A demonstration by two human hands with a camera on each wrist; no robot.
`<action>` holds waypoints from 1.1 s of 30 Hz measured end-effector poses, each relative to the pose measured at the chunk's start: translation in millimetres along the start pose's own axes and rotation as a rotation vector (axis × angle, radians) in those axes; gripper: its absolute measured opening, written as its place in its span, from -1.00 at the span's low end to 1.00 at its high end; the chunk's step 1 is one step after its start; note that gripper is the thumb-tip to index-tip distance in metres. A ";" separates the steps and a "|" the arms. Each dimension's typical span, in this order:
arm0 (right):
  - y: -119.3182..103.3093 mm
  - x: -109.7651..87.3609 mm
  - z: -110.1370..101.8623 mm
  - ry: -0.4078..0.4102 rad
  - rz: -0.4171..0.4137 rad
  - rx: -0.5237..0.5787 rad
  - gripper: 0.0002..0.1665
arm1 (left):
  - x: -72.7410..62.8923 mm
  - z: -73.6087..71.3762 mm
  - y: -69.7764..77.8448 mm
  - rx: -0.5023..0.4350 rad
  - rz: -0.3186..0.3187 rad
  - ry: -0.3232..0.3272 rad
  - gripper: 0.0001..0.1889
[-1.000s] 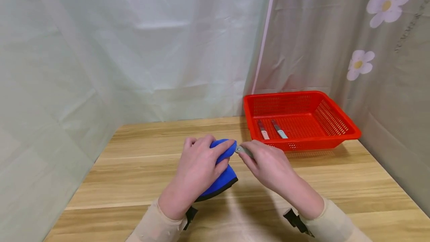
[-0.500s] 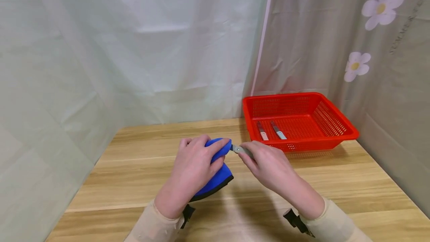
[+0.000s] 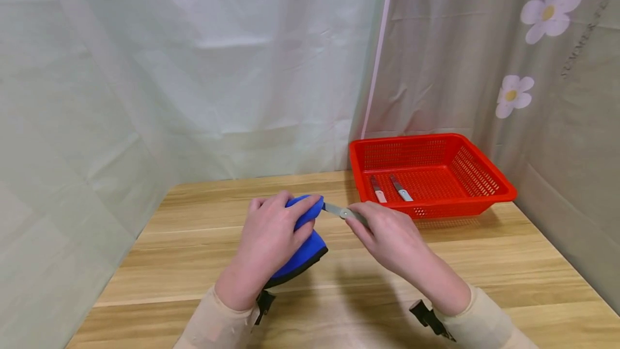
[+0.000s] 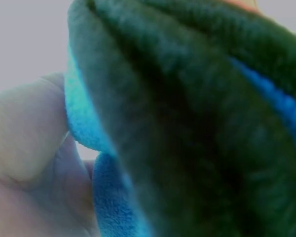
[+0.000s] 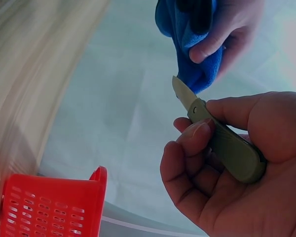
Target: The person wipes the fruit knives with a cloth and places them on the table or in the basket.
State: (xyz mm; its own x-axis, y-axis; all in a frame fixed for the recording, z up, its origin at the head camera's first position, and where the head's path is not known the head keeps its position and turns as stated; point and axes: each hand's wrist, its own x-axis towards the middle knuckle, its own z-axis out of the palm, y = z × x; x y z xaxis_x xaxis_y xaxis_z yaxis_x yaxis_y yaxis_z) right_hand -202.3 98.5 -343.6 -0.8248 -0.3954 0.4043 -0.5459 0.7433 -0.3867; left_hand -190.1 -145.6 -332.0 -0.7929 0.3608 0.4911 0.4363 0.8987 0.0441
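My left hand (image 3: 271,233) grips a folded blue cloth (image 3: 302,252) with a dark edge, held above the table. In the left wrist view the cloth's dark border (image 4: 177,123) fills most of the picture. My right hand (image 3: 389,233) holds a folding knife (image 5: 232,150) by its grey-green handle, fingers and thumb round it. The knife's blade (image 3: 331,209) is swung out and points left. Its tip is at the cloth's upper fold; the head view does not show whether they touch.
A red plastic basket (image 3: 431,206) stands at the back right of the wooden table (image 3: 194,241). Inside lie a pink-handled knife (image 3: 380,195) and a light-blue-handled knife (image 3: 404,194). Curtains (image 3: 242,69) hang behind and at both sides.
My left hand and the cloth have moved left, away from the right hand. More of the blade shows out of the cloth. The right hand has stayed nearly still.
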 end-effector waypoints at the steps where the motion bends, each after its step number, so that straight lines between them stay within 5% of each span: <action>1: -0.1 0.0 -0.3 0.001 0.001 -0.001 -0.80 | 0.0 -0.3 -1.0 0.000 -0.003 0.001 -0.56; 21: 1.1 -1.8 -3.8 0.032 -0.003 -0.014 -0.83 | -0.3 -4.3 -18.8 0.008 -0.078 -0.012 -0.54; 33: 1.0 -0.8 -2.6 0.024 -0.010 -0.031 -0.80 | 0.8 -6.9 5.5 -0.002 0.023 -0.028 -0.51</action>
State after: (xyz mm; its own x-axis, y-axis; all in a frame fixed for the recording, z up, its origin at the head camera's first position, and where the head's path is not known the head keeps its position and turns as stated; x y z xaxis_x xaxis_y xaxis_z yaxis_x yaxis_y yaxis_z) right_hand -201.8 100.9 -342.1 -0.8153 -0.3902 0.4279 -0.5491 0.7557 -0.3570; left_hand -185.4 -142.1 -325.3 -0.7941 0.3880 0.4678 0.4552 0.8897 0.0346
